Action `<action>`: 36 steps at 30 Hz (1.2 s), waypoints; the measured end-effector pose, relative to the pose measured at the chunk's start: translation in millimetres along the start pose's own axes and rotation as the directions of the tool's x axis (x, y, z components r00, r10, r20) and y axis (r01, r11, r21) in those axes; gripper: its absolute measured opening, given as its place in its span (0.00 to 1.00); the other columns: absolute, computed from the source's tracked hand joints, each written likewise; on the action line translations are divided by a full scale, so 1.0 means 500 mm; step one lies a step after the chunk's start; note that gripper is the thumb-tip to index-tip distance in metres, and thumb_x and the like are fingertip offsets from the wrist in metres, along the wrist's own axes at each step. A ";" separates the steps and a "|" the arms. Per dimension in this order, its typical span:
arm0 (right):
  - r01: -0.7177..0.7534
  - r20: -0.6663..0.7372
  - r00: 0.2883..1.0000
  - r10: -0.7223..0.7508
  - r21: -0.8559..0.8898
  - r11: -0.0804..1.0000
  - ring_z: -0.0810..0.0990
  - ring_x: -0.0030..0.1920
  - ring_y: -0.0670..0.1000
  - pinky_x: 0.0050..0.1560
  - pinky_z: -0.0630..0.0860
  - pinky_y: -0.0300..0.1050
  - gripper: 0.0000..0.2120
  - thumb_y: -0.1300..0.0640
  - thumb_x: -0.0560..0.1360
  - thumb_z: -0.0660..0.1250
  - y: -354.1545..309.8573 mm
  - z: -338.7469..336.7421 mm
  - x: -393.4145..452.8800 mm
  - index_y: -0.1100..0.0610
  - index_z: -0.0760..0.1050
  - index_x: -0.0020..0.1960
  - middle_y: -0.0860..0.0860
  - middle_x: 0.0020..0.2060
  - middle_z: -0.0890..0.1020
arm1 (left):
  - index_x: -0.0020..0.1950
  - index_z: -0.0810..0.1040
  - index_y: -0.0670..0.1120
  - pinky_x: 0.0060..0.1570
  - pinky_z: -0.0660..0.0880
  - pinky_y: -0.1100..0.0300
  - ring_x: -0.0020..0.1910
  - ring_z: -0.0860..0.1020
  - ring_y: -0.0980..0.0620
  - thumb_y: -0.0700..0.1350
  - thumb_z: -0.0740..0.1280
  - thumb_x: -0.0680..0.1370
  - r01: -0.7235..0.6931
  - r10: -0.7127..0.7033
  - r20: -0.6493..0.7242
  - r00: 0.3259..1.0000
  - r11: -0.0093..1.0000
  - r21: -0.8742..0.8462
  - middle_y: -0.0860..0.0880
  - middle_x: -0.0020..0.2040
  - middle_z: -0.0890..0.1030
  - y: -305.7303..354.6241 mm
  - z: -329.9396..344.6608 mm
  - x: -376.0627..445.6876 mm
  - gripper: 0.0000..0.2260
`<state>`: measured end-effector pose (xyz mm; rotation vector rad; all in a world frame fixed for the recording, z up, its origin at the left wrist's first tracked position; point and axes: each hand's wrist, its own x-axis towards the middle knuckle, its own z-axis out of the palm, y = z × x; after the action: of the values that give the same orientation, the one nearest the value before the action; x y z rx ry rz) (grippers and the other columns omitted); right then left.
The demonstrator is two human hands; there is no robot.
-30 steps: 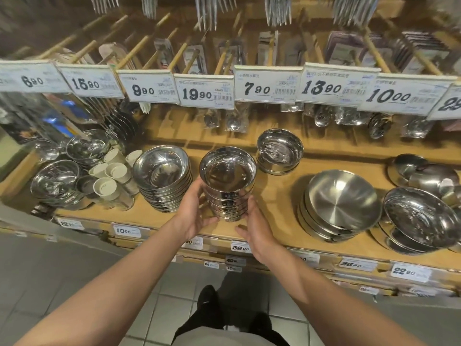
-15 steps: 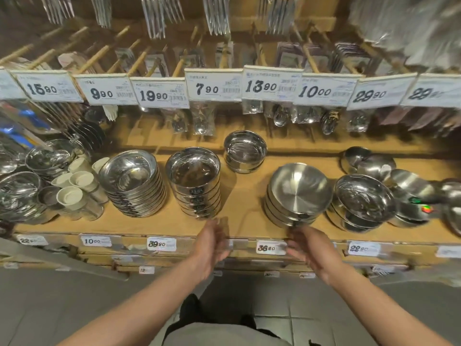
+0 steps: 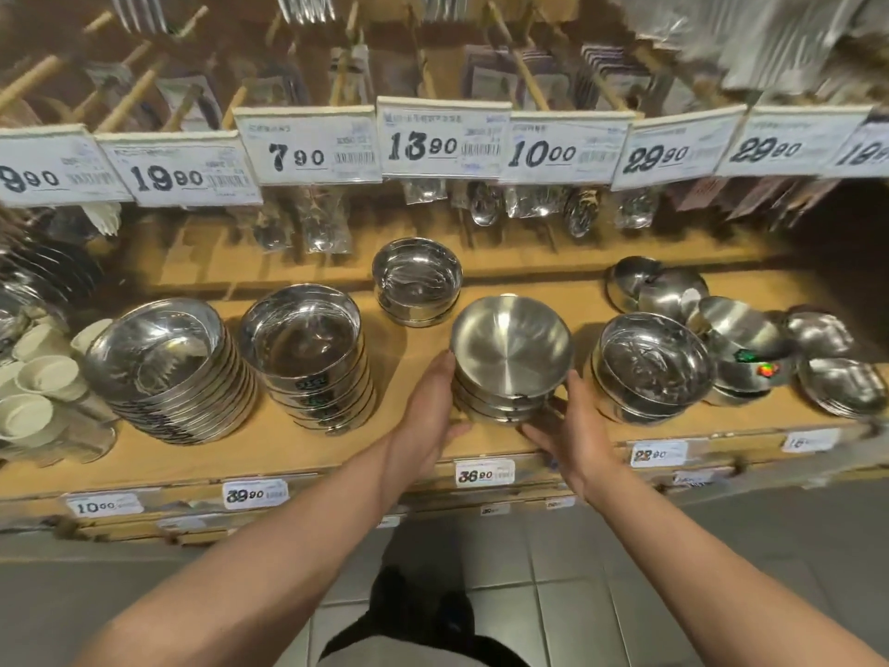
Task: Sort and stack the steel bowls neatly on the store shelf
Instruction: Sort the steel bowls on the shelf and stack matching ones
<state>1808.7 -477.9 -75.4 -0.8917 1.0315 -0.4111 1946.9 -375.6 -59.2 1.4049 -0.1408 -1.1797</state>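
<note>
A stack of brushed steel bowls [image 3: 512, 349] stands on the wooden shelf [image 3: 413, 349] near its front edge. My left hand [image 3: 428, 406] cups the stack's left side, thumb by its base. My right hand [image 3: 572, 426] cups the right side the same way. To the left stand a tall stack of polished deep bowls [image 3: 303, 339] and a leaning stack of wide shallow bowls [image 3: 154, 349]. Two small polished bowls [image 3: 416, 276] sit stacked at the back. A polished stack [image 3: 649, 363] stands close on the right.
Loose, tilted steel bowls [image 3: 736, 329] lie jumbled at the far right, some upside down [image 3: 654, 286]. White cups [image 3: 33, 392] crowd the far left. Price tags [image 3: 442, 137] and bagged spoons hang above the shelf. A tiled floor lies below.
My hands let go of the polished deep-bowl stack, swung right, and now cup the brushed bowl stack. The view has shifted right with them.
</note>
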 end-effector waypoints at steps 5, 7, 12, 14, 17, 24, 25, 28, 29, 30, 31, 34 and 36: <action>-0.003 0.062 0.998 0.002 0.006 1.000 0.81 0.63 0.51 0.49 0.83 0.43 0.18 0.39 0.83 0.54 0.021 0.053 -0.003 0.46 0.77 0.61 0.52 0.61 0.84 | 0.61 0.79 0.58 0.60 0.79 0.45 0.65 0.77 0.52 0.54 0.58 0.83 -0.060 0.055 -0.055 0.997 0.994 -0.090 0.52 0.65 0.79 -0.010 -0.055 -0.006 0.12; -0.009 0.079 0.997 0.008 0.012 1.000 0.82 0.62 0.50 0.48 0.83 0.40 0.19 0.40 0.84 0.53 0.026 0.074 -0.006 0.48 0.77 0.63 0.51 0.60 0.84 | 0.65 0.77 0.58 0.59 0.79 0.47 0.66 0.77 0.52 0.55 0.58 0.84 -0.070 0.062 -0.074 0.995 0.992 -0.109 0.53 0.66 0.79 -0.010 -0.071 -0.016 0.13; -0.017 0.117 0.993 0.022 -0.045 0.999 0.84 0.59 0.50 0.47 0.83 0.40 0.18 0.41 0.84 0.54 0.035 0.119 0.002 0.48 0.78 0.61 0.49 0.55 0.87 | 0.73 0.70 0.54 0.64 0.76 0.45 0.70 0.73 0.49 0.55 0.56 0.85 -0.126 0.101 -0.141 0.985 0.976 -0.180 0.50 0.70 0.75 -0.015 -0.104 -0.027 0.17; -0.038 0.118 0.992 0.042 -0.039 0.999 0.83 0.61 0.51 0.53 0.83 0.45 0.18 0.42 0.84 0.54 0.038 0.114 0.006 0.48 0.78 0.61 0.50 0.57 0.86 | 0.71 0.72 0.54 0.59 0.78 0.49 0.68 0.75 0.48 0.56 0.55 0.85 -0.121 0.097 -0.138 0.986 0.977 -0.177 0.49 0.68 0.78 -0.012 -0.099 -0.033 0.17; -0.063 0.130 0.989 0.070 -0.055 0.996 0.77 0.66 0.51 0.66 0.76 0.56 0.16 0.43 0.84 0.53 0.041 0.088 0.008 0.47 0.77 0.58 0.48 0.62 0.82 | 0.66 0.76 0.54 0.41 0.82 0.57 0.59 0.81 0.46 0.54 0.57 0.85 -0.087 0.037 -0.228 0.973 0.972 -0.217 0.47 0.60 0.83 -0.010 -0.078 -0.041 0.14; 0.007 0.331 0.943 0.022 -0.088 0.996 0.82 0.53 0.41 0.52 0.83 0.50 0.14 0.40 0.84 0.55 -0.028 0.060 0.028 0.39 0.78 0.58 0.44 0.55 0.82 | 0.60 0.77 0.54 0.37 0.81 0.59 0.41 0.85 0.60 0.53 0.56 0.85 -0.136 0.076 -0.350 0.934 0.979 -0.149 0.59 0.43 0.86 -0.033 -0.046 -0.032 0.12; 0.006 0.332 0.943 0.028 -0.103 0.995 0.80 0.54 0.42 0.59 0.81 0.55 0.13 0.39 0.83 0.55 -0.032 0.056 0.030 0.39 0.76 0.60 0.44 0.57 0.80 | 0.60 0.77 0.54 0.37 0.81 0.59 0.41 0.85 0.60 0.54 0.55 0.85 -0.134 0.069 -0.368 0.927 0.979 -0.155 0.58 0.43 0.86 -0.035 -0.036 -0.036 0.12; -0.029 0.328 0.942 0.076 -0.146 0.989 0.75 0.64 0.47 0.68 0.73 0.59 0.21 0.36 0.82 0.54 -0.036 0.035 0.027 0.42 0.68 0.71 0.46 0.68 0.75 | 0.60 0.77 0.55 0.39 0.82 0.57 0.46 0.85 0.56 0.56 0.56 0.84 -0.136 0.064 -0.409 0.910 0.979 -0.149 0.55 0.48 0.86 -0.035 -0.009 -0.050 0.13; -0.053 0.317 0.942 0.109 -0.179 0.982 0.73 0.67 0.50 0.68 0.72 0.59 0.24 0.37 0.83 0.54 -0.040 0.025 0.026 0.45 0.65 0.76 0.48 0.72 0.72 | 0.61 0.77 0.55 0.41 0.82 0.55 0.50 0.84 0.53 0.56 0.56 0.84 -0.135 0.058 -0.422 0.905 0.979 -0.155 0.54 0.52 0.85 -0.032 -0.004 -0.056 0.13; -0.072 0.312 0.940 0.141 -0.222 0.972 0.71 0.70 0.52 0.68 0.72 0.59 0.26 0.37 0.83 0.54 -0.047 0.014 0.025 0.47 0.63 0.78 0.50 0.74 0.70 | 0.63 0.77 0.55 0.45 0.82 0.52 0.55 0.81 0.51 0.57 0.56 0.84 -0.136 0.052 -0.437 0.898 0.977 -0.163 0.52 0.58 0.82 -0.029 -0.001 -0.062 0.14; -0.084 0.311 0.936 0.167 -0.264 0.961 0.70 0.72 0.53 0.68 0.73 0.58 0.27 0.39 0.84 0.55 -0.056 0.003 0.025 0.48 0.61 0.79 0.50 0.76 0.68 | 0.67 0.75 0.53 0.50 0.82 0.49 0.58 0.79 0.50 0.57 0.56 0.84 -0.136 0.042 -0.459 0.888 0.975 -0.174 0.51 0.62 0.79 -0.025 -0.002 -0.068 0.16; -0.129 0.290 0.924 0.248 -0.375 0.918 0.69 0.73 0.54 0.64 0.78 0.55 0.26 0.43 0.84 0.59 -0.084 -0.063 0.021 0.53 0.63 0.78 0.52 0.76 0.67 | 0.67 0.74 0.46 0.46 0.80 0.52 0.53 0.76 0.50 0.56 0.56 0.84 -0.114 -0.026 -0.560 0.828 0.970 -0.214 0.46 0.60 0.75 -0.027 0.007 -0.096 0.19; -0.167 0.310 0.898 0.311 -0.413 0.895 0.71 0.71 0.54 0.61 0.80 0.54 0.21 0.48 0.84 0.60 -0.090 -0.142 0.015 0.55 0.66 0.75 0.53 0.74 0.68 | 0.60 0.76 0.42 0.41 0.77 0.55 0.46 0.77 0.49 0.54 0.57 0.84 -0.062 -0.080 -0.598 0.797 0.975 -0.212 0.44 0.51 0.77 -0.054 0.037 -0.120 0.17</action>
<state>1755.1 -541.1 -59.3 -1.1158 0.8661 0.1785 1891.0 -339.7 -43.4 1.5128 0.4424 -0.6722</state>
